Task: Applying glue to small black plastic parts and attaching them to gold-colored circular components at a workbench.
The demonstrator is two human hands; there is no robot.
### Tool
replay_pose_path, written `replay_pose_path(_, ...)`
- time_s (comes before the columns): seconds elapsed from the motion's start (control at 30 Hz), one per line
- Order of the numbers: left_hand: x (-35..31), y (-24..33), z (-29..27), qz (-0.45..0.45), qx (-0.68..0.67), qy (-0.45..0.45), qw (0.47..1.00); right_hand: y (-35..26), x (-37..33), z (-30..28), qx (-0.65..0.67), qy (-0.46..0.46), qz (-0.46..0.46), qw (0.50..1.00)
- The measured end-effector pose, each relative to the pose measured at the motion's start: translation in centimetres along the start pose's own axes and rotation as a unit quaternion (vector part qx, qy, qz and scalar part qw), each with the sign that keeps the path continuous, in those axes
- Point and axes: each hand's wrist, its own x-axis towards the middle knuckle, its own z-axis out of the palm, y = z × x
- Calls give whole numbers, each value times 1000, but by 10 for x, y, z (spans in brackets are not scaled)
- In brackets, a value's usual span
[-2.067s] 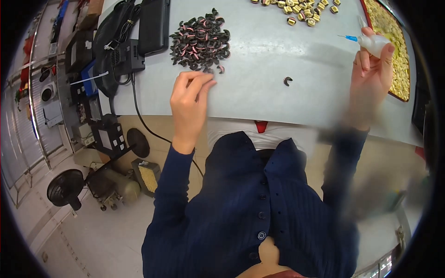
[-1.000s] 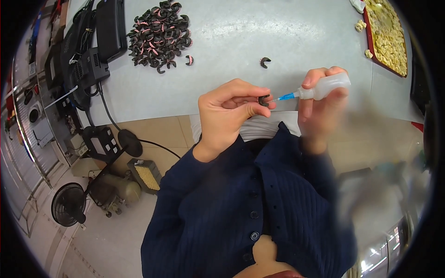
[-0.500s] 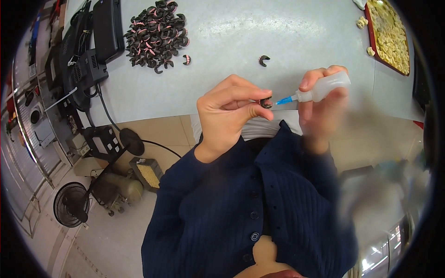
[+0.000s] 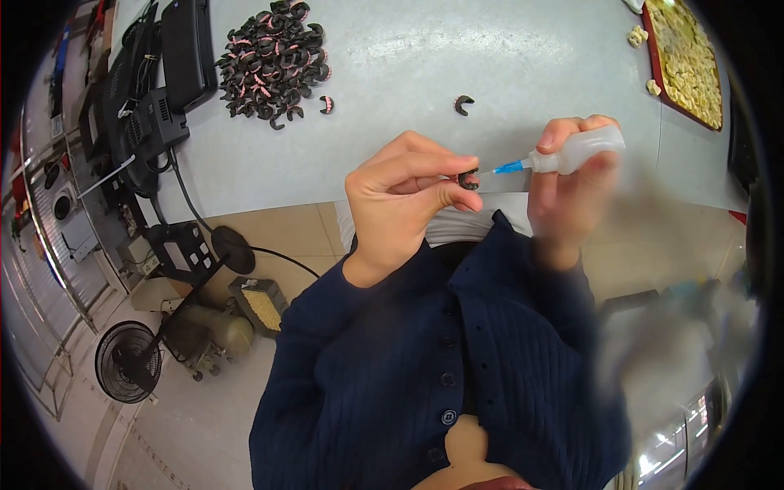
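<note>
Head view: the left hand [image 4: 400, 192] has thumb and fingers pinched on a dark curved piece [image 4: 468, 180] by the near edge of the desk [image 4: 392, 90]. The right hand's [image 4: 567, 175] fingers wrap a white bottle [image 4: 590, 149], its blue-hubbed needle [image 4: 508, 167] aimed at that piece. A loose pinch could drop it over the edge; a slip could prick fingers. Beyond lies a loose piece [image 4: 464, 105]; toward the left edge, a pile [image 4: 273, 69].

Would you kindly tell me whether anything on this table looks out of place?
Two pale pieces lie outside the red-rimmed tray of similar ones, by its left edge; one dark curved piece lies alone, away from the dark pile.
</note>
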Motion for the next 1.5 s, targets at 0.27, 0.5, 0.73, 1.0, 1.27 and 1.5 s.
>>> replay_pose_path(0.27, 1, 1, 2, -1, 9, -2, 1000, -2, 1, 3, -4, -6, 3, 1000)
replay_pose_path(0.5, 1, 1, 1, -4, 18, -5, 1000, -3, 1, 3, -13, -3, 0, 1000)
replay_pose_path(0.73, 6, 6, -3, 56, 95, 59, 992, -1, 3, 2, 79, 91, 2, 993)
replay_pose_path(1.0, 26, 7, -32, 184, 518, 34, 835, -6, 5, 2, 80, 83, 29, 993)
replay_pose_path(1.27, 21, 21, -50, 192, 546, 166, 798, 0, 4, -6, 174, 88, 18, 981)
replay_pose_path(1.5, 30, 24, -72, 221, 574, 109, 781, 0, 3, -6, 191, 79, 16, 978)
